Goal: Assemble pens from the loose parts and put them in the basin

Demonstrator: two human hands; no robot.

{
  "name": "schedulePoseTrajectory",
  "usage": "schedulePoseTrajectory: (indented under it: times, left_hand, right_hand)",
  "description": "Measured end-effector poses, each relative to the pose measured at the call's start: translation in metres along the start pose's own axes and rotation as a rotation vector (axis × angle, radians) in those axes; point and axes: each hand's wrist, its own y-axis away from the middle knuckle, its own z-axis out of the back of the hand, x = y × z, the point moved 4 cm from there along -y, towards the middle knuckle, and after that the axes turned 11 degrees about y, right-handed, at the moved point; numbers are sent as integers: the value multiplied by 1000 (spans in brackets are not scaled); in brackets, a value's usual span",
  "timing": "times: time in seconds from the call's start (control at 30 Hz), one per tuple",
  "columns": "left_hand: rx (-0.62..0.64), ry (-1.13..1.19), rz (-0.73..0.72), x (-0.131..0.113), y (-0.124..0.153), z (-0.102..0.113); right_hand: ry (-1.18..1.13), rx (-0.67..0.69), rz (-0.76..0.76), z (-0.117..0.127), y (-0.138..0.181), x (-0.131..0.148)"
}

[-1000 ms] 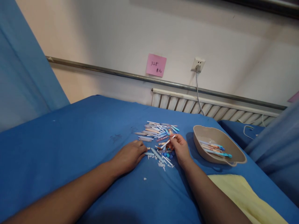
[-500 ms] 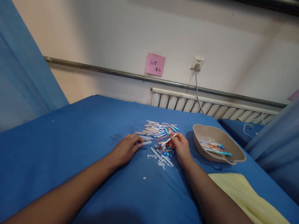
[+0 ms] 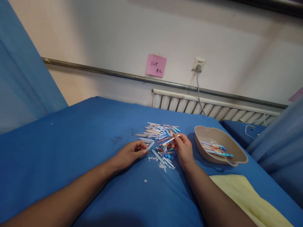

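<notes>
Head: right hand (image 3: 184,150) pinches white refill (image 3: 168,141) slanting down-left; left hand (image 3: 129,154) grips barrel (image 3: 150,146).

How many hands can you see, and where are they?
2. The left hand pinches a pale pen barrel left of the pile of pen parts. The right hand holds a thin white refill beside the beige bowl.

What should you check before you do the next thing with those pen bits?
1. Barrel pinched in left hand: ok.
2. Refill pinched in right hand: ok.
3. Barrel and refill touching: not ok, they are apart.
4. Barrel's open end faces refill: cannot tell.
5. Bowl has room: ok.
</notes>
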Motion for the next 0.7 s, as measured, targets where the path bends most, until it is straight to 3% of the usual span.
schedulePoseTrajectory:
  times: [0.23, 0.7]
  left_hand:
    - [97, -108, -22, 0, 3, -6]
    - [122, -144, -18, -3, 4, -8]
  right_hand:
    - [-4, 27, 18, -2, 2, 0]
    - [-22, -12, 4, -3, 3, 2]
